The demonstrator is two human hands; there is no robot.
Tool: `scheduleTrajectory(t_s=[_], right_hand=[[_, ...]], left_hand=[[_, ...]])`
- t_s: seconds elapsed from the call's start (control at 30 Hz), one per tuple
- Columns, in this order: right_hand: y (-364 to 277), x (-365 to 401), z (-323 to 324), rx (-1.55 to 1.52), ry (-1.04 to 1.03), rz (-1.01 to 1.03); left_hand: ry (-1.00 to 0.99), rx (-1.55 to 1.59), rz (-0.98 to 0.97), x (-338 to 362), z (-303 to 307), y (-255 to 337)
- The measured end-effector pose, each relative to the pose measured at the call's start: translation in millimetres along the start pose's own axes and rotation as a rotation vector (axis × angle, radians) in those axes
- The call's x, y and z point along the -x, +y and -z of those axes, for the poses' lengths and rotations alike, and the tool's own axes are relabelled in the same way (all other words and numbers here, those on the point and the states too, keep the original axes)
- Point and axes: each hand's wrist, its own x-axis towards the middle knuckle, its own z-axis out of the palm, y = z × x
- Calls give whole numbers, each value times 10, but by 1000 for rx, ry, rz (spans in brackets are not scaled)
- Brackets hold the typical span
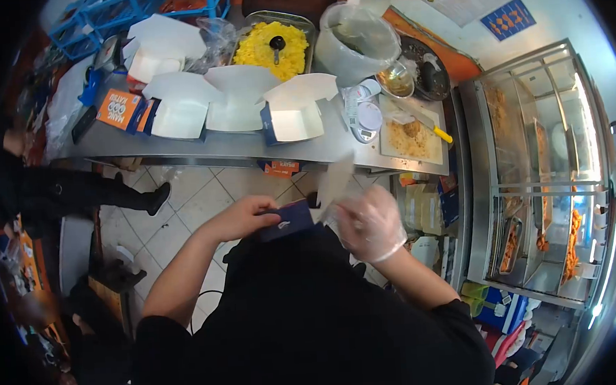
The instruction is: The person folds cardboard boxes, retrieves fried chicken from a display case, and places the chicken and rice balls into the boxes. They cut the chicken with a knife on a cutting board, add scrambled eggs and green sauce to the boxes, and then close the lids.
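Note:
A dark blue box (292, 220) with white inner flaps is held in front of my body, below the counter's front edge. My bare left hand (252, 218) grips its left side, with the thumb on the near face. At the box's right side is my right hand (369, 223), in a clear plastic glove and smeared by motion; its fingers and what they hold are unclear. One pale flap (336, 180) stands up blurred between the hands.
The steel counter (250, 154) holds open boxes (294, 120), a tray of yellow food (262, 45), a plastic tub (356, 43), a scale (367, 120) and a knife (426, 120) on a board (406, 145). A heated cabinet (530, 174) stands right. Another person's leg (113, 192) shows left.

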Motion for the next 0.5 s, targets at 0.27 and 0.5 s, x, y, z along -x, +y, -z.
scheduleTrajectory(t_s=[0.27, 0.5], right_hand=[[958, 255, -69, -316, -324, -19], [1773, 425, 34, -329, -129, -437]], left_hand=[[-135, 38, 184, -856, -406, 625], [-59, 192, 290, -1639, -749, 872]])
